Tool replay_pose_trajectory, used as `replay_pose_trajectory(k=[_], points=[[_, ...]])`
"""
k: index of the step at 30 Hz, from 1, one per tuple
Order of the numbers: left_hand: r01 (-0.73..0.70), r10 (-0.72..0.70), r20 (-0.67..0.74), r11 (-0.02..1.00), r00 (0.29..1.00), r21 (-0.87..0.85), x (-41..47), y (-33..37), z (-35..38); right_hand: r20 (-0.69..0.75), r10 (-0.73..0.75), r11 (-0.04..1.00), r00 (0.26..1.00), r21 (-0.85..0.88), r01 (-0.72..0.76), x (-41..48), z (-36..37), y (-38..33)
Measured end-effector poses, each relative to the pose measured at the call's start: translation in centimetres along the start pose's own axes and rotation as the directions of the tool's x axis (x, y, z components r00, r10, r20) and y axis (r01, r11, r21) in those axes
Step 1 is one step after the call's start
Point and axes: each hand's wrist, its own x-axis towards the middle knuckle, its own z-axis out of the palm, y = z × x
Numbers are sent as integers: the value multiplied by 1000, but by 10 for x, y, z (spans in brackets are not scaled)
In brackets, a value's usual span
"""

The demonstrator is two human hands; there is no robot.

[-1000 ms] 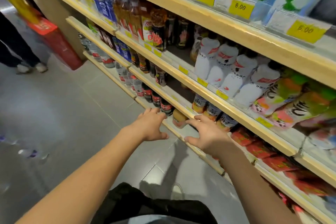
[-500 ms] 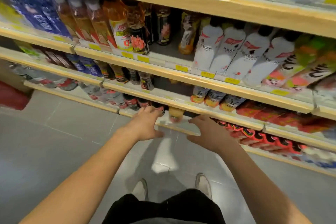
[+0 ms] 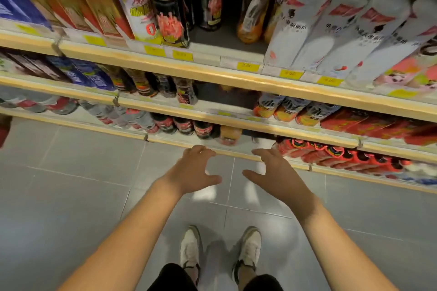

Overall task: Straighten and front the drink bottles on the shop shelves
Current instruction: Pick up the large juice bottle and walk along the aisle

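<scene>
Wooden-edged shop shelves (image 3: pixel 212 75) run across the view, stocked with drink bottles. On the bottom shelf (image 3: pixel 236 151) a single amber bottle (image 3: pixel 229 134) stands in a gap, dark red-labelled bottles (image 3: pixel 184 125) to its left and red bottles (image 3: pixel 331 153) to its right. My left hand (image 3: pixel 192 170) and my right hand (image 3: pixel 275 172) hover just in front of that shelf's edge, below the amber bottle. Both have their fingers spread and hold nothing. White bottles (image 3: pixel 331 30) fill the upper right shelf.
Grey tiled floor (image 3: pixel 59 184) lies in front of the shelves. My two white shoes (image 3: pixel 220 250) stand close to the bottom shelf. Yellow price tags (image 3: pixel 248 66) line the shelf edges. A red object (image 3: pixel 3 130) shows at the far left edge.
The view has swung to face the shelves squarely and tilted down, so my shoes show. Both hands stay open near the bottom shelf edge, now slightly further from it.
</scene>
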Motion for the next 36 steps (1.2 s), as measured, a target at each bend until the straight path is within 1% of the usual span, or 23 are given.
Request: replay_pose_trajectory(k=[4,6,8,13,15,19,22,25,26,29,32,34,36], points=[[37,-37,-14,999,999,13,48,-26,39,-45,-3,999,999,39,5,46,37,27],[33,-32,-26,999,999,39,80,-45,67,-65,-15,999,998,45,18,73,61,49],[32,-29,-39,997,999,66,109,-65,98,-77,-28,999,997,28,31,100,88,74],[22,-14,-74,994,997,106,186,-125,175,-109,-7,1000,994,14,8,165,155,140],[14,-7,-65,993,998,119,218,-149,202,-124,-5,1000,992,-5,5,192,181,165],[-12,24,-58,979,998,202,282,-186,247,-176,-21,999,984,-47,13,250,219,202],[-35,56,-68,961,996,276,322,-206,273,-240,-50,997,969,-62,36,292,236,215],[-30,54,-62,942,997,334,351,-216,285,-355,-44,997,934,36,61,326,242,223],[-34,59,-66,942,996,334,358,-216,285,-389,-48,995,920,65,79,334,241,223],[-39,58,-75,972,995,231,368,-215,284,-446,-85,987,891,86,138,350,240,218],[-35,47,-92,991,995,130,369,-212,283,-514,-70,990,855,66,121,365,234,207],[-44,53,-113,996,992,82,368,-213,286,-499,-37,995,866,63,78,375,227,197],[-52,57,-121,998,991,45,365,-215,289,-453,-15,997,891,61,47,383,221,188]])
